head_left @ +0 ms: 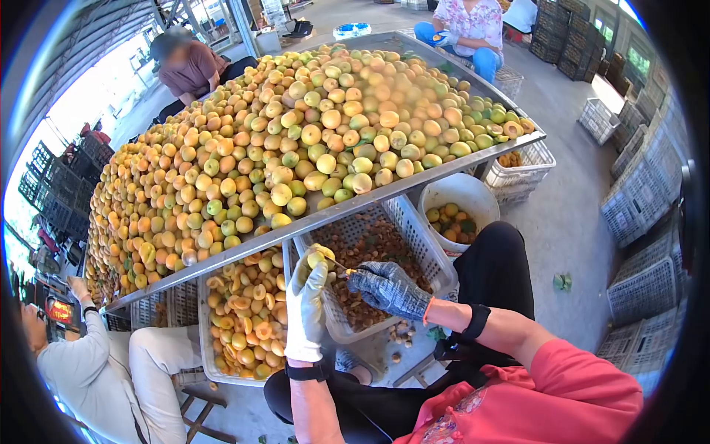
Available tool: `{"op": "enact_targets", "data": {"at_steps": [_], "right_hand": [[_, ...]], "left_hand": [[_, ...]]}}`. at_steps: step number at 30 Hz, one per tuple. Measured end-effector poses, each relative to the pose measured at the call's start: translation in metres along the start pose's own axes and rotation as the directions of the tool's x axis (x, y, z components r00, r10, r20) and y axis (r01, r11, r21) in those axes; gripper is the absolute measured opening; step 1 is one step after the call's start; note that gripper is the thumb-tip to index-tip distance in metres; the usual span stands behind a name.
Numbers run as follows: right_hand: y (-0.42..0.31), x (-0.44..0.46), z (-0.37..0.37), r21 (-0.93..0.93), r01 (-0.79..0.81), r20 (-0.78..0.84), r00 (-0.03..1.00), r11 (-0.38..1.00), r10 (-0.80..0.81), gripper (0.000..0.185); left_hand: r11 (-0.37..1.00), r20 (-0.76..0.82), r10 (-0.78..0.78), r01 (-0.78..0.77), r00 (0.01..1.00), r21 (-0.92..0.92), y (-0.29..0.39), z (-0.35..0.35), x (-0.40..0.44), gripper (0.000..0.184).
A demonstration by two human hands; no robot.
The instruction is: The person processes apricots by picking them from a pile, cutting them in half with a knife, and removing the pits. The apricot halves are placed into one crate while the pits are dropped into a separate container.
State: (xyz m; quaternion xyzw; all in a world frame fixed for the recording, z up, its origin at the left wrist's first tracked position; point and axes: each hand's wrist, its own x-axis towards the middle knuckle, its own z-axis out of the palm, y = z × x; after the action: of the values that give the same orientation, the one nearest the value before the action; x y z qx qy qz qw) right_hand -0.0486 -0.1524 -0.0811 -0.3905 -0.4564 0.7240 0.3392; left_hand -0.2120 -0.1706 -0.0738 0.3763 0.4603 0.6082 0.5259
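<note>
My left hand (pixel 305 300), in a white glove, has its fingers closed around a yellow apricot (pixel 319 256). My right hand (pixel 392 287), in a grey knit glove, grips a small thin-bladed knife (pixel 342 269) whose tip points at that apricot. Most of the handle is hidden in my fist, and whether the blade is in the fruit I cannot make out. Both hands are above a plastic crate (pixel 420 240) of apricot pits (pixel 366 237). Left of it stands a crate (pixel 211 348) of halved apricots (pixel 248 314).
A metal-rimmed table (pixel 355 203) heaped with whole apricots (pixel 244 148) stands in front. A white bucket (pixel 477 194) holds more fruit. One person (pixel 96 370) sits at left; two others (pixel 188 66) (pixel 470 33) are across the table. Stacked crates (pixel 643 192) line the right.
</note>
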Motion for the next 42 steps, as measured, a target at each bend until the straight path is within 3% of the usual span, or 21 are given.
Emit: {"op": "enact_targets", "data": {"at_steps": [1, 3, 6, 8, 10, 12, 14, 16, 18, 22, 24, 25, 26, 28, 29, 33, 36, 37, 40, 41, 42], "right_hand": [[-0.004, -0.003, 0.002, -0.026, 0.023, 0.005, 1.000, 0.999, -0.023, 0.029], [-0.008, -0.002, 0.005, -0.145, 0.093, 0.010, 0.996, 0.985, -0.093, 0.029], [-0.009, 0.005, 0.014, -0.174, 0.102, -0.004, 0.995, 0.980, -0.104, 0.028], [-0.005, 0.008, 0.016, -0.163, 0.108, -0.019, 0.993, 0.981, -0.113, 0.027], [-0.002, 0.008, 0.013, -0.173, 0.107, -0.031, 0.993, 0.979, -0.114, 0.025], [-0.005, 0.005, 0.009, -0.132, 0.079, -0.037, 0.996, 0.988, -0.084, 0.025], [-0.005, 0.005, 0.003, 0.001, -0.029, -0.001, 1.000, 1.000, 0.029, 0.026], [-0.005, 0.004, 0.002, -0.009, 0.023, 0.001, 1.000, 1.000, -0.023, 0.026], [-0.011, -0.001, 0.006, 0.129, 0.023, 0.046, 0.999, 0.991, -0.030, 0.027], [-0.016, 0.001, 0.012, 0.148, -0.017, 0.067, 0.998, 0.989, 0.008, 0.027], [-0.007, 0.000, 0.017, 0.086, 0.046, -0.010, 0.999, 0.995, -0.045, 0.026], [0.000, 0.005, 0.016, -0.053, 0.087, -0.026, 0.996, 0.995, -0.088, 0.025], [-0.002, 0.006, 0.015, -0.057, 0.088, -0.022, 0.996, 0.995, -0.089, 0.025], [-0.001, 0.003, 0.014, -0.233, 0.100, -0.089, 0.988, 0.967, -0.123, 0.028], [-0.001, 0.005, 0.014, -0.160, 0.132, -0.104, 0.983, 0.978, -0.149, 0.027], [-0.009, 0.007, 0.004, -0.079, -0.009, -0.062, 0.998, 0.997, 0.004, 0.029], [-0.010, 0.007, 0.012, 0.024, 0.069, -0.056, 0.996, 0.997, -0.067, 0.029], [-0.004, 0.011, 0.010, -0.158, 0.148, -0.081, 0.984, 0.976, -0.162, 0.029], [0.007, 0.013, 0.003, -0.251, 0.132, -0.114, 0.980, 0.959, -0.165, 0.028], [0.005, 0.009, 0.006, -0.169, 0.132, -0.128, 0.980, 0.977, -0.155, 0.027], [0.005, 0.009, 0.003, -0.170, 0.123, -0.133, 0.980, 0.978, -0.147, 0.027]], "left_hand": [[0.996, 0.019, 0.064, -0.062, 0.998, -0.071, 0.000, 0.001, 0.002, 0.033], [0.993, 0.024, 0.063, -0.060, 0.998, -0.103, 0.003, 0.002, 0.002, 0.034], [0.980, 0.057, 0.057, -0.045, 0.997, -0.194, -0.005, -0.001, 0.002, 0.034], [0.821, 0.013, -0.036, 0.037, 0.999, -0.570, -0.017, 0.003, 0.005, 0.033], [0.812, 0.014, -0.028, 0.031, 1.000, -0.582, -0.020, -0.002, 0.006, 0.033], [0.885, 0.106, -0.159, 0.189, 0.982, -0.426, -0.003, 0.000, 0.001, 0.033], [0.902, 0.111, -0.151, 0.183, 0.982, -0.392, -0.002, 0.001, 0.003, 0.035], [0.979, 0.102, -0.027, 0.047, 0.994, -0.201, 0.005, 0.008, 0.000, 0.035], [0.976, 0.114, 0.011, 0.014, 0.993, -0.218, -0.005, -0.002, 0.008, 0.037], [0.972, 0.106, 0.097, -0.071, 0.990, -0.225, -0.008, 0.001, 0.010, 0.039], [0.837, 0.115, 0.071, 0.003, 0.991, -0.547, -0.015, 0.005, 0.010, 0.032], [0.755, 0.180, 0.102, 0.041, 0.978, -0.654, -0.017, 0.013, 0.010, 0.031], [0.754, 0.176, 0.107, 0.036, 0.979, -0.656, -0.016, 0.013, 0.011, 0.031], [0.812, 0.091, -0.098, 0.132, 0.991, -0.569, -0.016, 0.014, 0.008, 0.032], [0.841, 0.075, -0.111, 0.134, 0.991, -0.525, -0.008, 0.016, 0.006, 0.035], [0.923, 0.016, 0.012, -0.005, 1.000, -0.385, -0.006, 0.022, 0.011, 0.028], [0.887, 0.043, -0.038, 0.053, 0.998, -0.458, -0.013, 0.018, 0.013, 0.028], [0.826, 0.068, -0.031, 0.064, 0.997, -0.560, -0.020, 0.022, 0.017, 0.030], [0.831, 0.093, -0.092, 0.128, 0.991, -0.541, -0.014, 0.028, 0.011, 0.034], [0.816, 0.097, -0.046, 0.093, 0.994, -0.570, -0.020, 0.027, 0.011, 0.033], [0.821, 0.118, -0.132, 0.176, 0.984, -0.544, -0.023, 0.014, 0.023, 0.030]]}}
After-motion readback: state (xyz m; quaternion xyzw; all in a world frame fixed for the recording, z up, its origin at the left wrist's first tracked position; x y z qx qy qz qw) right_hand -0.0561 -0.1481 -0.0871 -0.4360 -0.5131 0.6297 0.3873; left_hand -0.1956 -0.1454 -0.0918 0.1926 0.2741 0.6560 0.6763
